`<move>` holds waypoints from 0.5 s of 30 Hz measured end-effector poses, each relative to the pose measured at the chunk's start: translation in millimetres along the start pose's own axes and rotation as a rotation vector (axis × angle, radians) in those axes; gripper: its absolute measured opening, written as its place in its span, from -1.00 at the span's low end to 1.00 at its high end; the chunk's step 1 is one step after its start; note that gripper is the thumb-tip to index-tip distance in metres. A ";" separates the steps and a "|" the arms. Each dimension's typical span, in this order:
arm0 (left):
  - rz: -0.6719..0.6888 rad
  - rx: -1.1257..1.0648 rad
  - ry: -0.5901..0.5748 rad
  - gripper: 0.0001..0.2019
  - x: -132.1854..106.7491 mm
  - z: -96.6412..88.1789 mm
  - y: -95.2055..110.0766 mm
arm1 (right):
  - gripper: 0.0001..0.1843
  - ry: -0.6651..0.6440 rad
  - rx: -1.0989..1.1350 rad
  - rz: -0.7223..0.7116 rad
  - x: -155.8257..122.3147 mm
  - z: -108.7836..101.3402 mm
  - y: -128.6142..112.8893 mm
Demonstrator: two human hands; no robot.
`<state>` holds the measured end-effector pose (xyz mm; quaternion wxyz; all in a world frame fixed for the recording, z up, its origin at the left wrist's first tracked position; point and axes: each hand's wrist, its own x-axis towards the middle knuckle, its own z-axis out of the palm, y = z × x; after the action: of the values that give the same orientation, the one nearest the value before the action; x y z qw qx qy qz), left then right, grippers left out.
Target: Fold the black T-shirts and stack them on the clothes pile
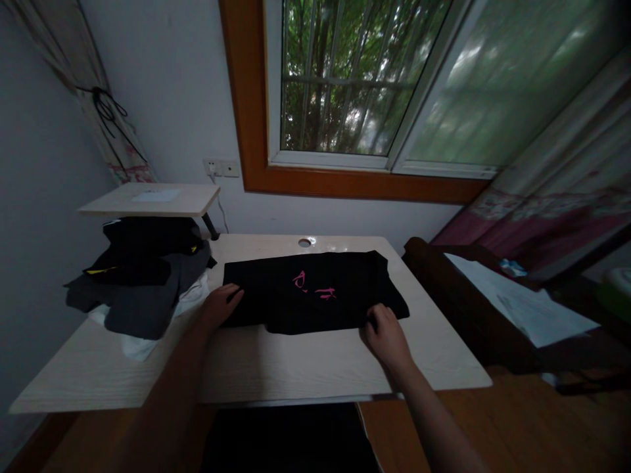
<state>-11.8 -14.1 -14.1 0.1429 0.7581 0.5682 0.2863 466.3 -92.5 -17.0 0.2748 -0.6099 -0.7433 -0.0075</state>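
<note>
A black shirt [340, 299] with pink lettering lies folded lengthwise into a long strip across the desk. Its right end tapers to an uneven edge, and the near edge has a small step left of the middle. At the left end, my left hand [224, 305] is closed on the cloth near the lower corner. My right hand [387, 328] pinches the near edge toward the right end, fingers curled in. The fingertips of both hands are partly hidden against the dark fabric.
A pile of black, grey and white clothes [142, 295] sits on the desk's left, under a raised shelf [113, 197] with a paper on it. The pale wooden desk [305, 368] has a cable hole at the back. Right of it, a white sheet [517, 299] lies on a dark brown surface.
</note>
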 end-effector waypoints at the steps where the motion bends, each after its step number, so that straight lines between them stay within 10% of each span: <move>1: -0.017 0.000 -0.011 -0.59 0.3 -0.2 0.9 | -0.79 -0.005 -0.016 -0.002 -0.1 -0.5 -0.7; 15: -0.185 -0.027 -0.339 -0.47 -33.5 -47.4 20.3 | -0.74 -0.045 -0.031 -0.036 4.1 2.3 -6.6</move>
<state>-30.5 -57.3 25.5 0.2724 0.7380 0.5995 0.1475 458.9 -89.8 -15.1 0.2483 -0.6007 -0.7598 -0.0103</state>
